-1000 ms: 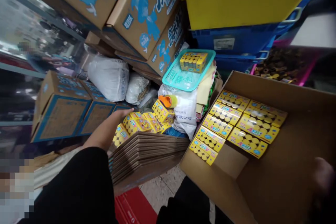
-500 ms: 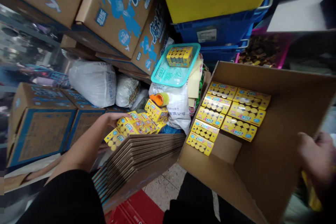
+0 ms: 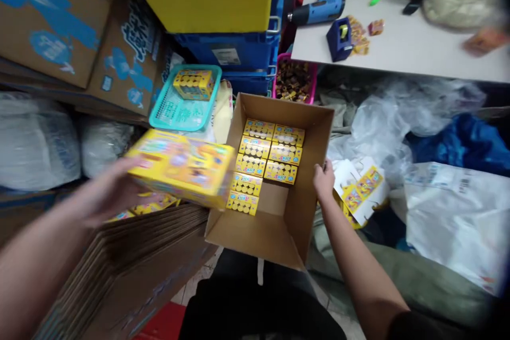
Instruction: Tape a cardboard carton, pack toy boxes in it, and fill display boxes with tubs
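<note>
My left hand point(image 3: 115, 186), blurred by motion, grips a yellow printed box point(image 3: 181, 164) by its left end. That box is raised above a stack of folded cardboard, just left of an open carton point(image 3: 271, 247). Inside the carton, several yellow boxes point(image 3: 255, 147) stand in two columns, the left one longer, with bare cardboard at the near right. My right hand point(image 3: 323, 178) is closed over the carton's right wall. More yellow boxes point(image 3: 155, 204) lie partly hidden beneath my left hand.
A turquoise basket point(image 3: 159, 111) holding one yellow box lies behind the carton. Blue crates point(image 3: 227, 56) are stacked beyond it. Flattened cartons point(image 3: 131, 271) lean at the near left. A white table point(image 3: 390, 48) carries a heat gun point(image 3: 319, 10) and a tape dispenser point(image 3: 339, 40).
My left hand has lifted a yellow box from the pile and carried it right, toward the carton. The view has swung right; my right hand still holds the carton's wall.
</note>
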Demonstrator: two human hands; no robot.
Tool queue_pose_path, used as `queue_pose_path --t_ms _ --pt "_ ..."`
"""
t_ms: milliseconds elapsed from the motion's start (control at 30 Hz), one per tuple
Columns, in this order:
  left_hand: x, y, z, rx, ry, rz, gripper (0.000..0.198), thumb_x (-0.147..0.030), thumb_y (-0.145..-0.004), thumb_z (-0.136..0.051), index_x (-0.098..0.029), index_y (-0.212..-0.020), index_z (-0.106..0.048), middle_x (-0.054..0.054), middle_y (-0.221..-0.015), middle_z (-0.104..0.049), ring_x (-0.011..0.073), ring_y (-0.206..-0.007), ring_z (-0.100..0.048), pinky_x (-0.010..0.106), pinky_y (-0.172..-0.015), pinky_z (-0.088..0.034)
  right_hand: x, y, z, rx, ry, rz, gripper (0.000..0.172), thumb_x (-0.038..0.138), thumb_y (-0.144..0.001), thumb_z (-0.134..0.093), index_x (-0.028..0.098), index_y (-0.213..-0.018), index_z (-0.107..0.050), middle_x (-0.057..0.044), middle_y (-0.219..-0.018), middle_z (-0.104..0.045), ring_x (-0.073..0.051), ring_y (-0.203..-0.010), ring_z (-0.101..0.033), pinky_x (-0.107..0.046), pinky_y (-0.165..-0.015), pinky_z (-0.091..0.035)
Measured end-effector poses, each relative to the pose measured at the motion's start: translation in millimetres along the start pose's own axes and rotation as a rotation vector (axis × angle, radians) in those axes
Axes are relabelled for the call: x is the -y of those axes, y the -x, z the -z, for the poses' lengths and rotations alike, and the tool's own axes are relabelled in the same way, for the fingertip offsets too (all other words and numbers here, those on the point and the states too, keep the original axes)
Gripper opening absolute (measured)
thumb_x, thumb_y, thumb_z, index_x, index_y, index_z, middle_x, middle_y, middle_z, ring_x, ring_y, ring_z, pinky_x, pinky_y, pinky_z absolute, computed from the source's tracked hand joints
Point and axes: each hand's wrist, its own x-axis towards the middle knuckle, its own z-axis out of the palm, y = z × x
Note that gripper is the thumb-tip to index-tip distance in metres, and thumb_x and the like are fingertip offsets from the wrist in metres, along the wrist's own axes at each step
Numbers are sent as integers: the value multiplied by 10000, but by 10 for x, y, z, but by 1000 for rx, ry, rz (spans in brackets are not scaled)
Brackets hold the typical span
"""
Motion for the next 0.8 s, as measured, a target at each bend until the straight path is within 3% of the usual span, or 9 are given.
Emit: queue_pose_path --t_ms 67,133,200,267,333,433,533,667,800 --pt "297 -114 -800 137 191 171 579 -551 -639 -641 -307 -1160 -575 -12 -1110 -672 304 -1131 -540 456 -834 -474 16 0 12 6 -16 -15 506 412 -735 -409 179 -1160 -553 -91 -989 -626 -225 -833 -529 -382 -824 -407" --pt "694 -310 -1601 165 134 291 429 -528 -743 -597 -335 -1125 -578 13 -1171 -639 283 -1130 -547 472 -890 -446 16 -8 13 -7 -32 -17 498 398 -738 -419 192 -1169 -558 -86 -1017 -631 -233 -876 -540 -393 -852 -410" --pt "1095 -547 -2290 152 84 342 420 -537 -736 -629 -349 -1104 -558 22 -1273 -569 302 -1186 -498 518 -935 -411 -8 -23 4 -19 -64 -2 498 383 -744 -423 200 -1189 -551 -81 -1068 -628 -232 -933 -547 -391 -883 -412" --pt "1418 -811 -2808 139 62 396 453 -523 -696 -672 -321 -1081 -542 60 -1319 -516 336 -1224 -452 547 -956 -387 -48 -39 -8 -17 -107 24 501 374 -755 -422 201 -1210 -539 -78 -1124 -618 -224 -986 -548 -383 -915 -411" --pt "1626 -1100 -3162 129 58 469 456 -524 -690 -661 -266 -1045 -533 126 -1289 -515 367 -1208 -457 556 -956 -383 -93 -54 -16 -6 -145 43 496 370 -764 -424 194 -1213 -536 -78 -1152 -611 -217 -1016 -549 -377 -939 -408" --pt "1770 -1530 -3472 92 63 570 518 -600 -682 -619 -210 -1005 -513 198 -1269 -490 392 -1207 -452 530 -941 -406 -147 -75 -21 4 -190 50 482 365 -770 -438 184 -1205 -539 -78 -1156 -611 -209 -1036 -553 -370 -962 -405" --pt "1831 -1836 -3606 65 76 609 611 -652 -600 -667 -207 -989 -509 205 -1334 -426 414 -1260 -388 523 -915 -430 -173 -98 -32 16 -241 54 488 360 -770 -445 179 -1217 -524 -73 -1180 -600 -201 -1074 -547 -368 -990 -393" --pt "1868 -2018 -3575 91 122 625 592 -621 -585 -714 -217 -973 -522 198 -1343 -422 414 -1268 -378 544 -875 -459 -161 -108 -75 17 -262 48 494 357 -758 -448 172 -1210 -515 -76 -1202 -588 -203 -1093 -542 -376 -1006 -385" --pt "1814 -2210 -3437 137 193 702 665 -492 -506 -831 -165 -1005 -538 260 -1273 -460 491 -1206 -408 642 -845 -433 -133 -93 -105 14 -239 54 483 358 -762 -435 175 -1204 -509 -75 -1197 -589 -201 -1080 -545 -384 -1003 -390"
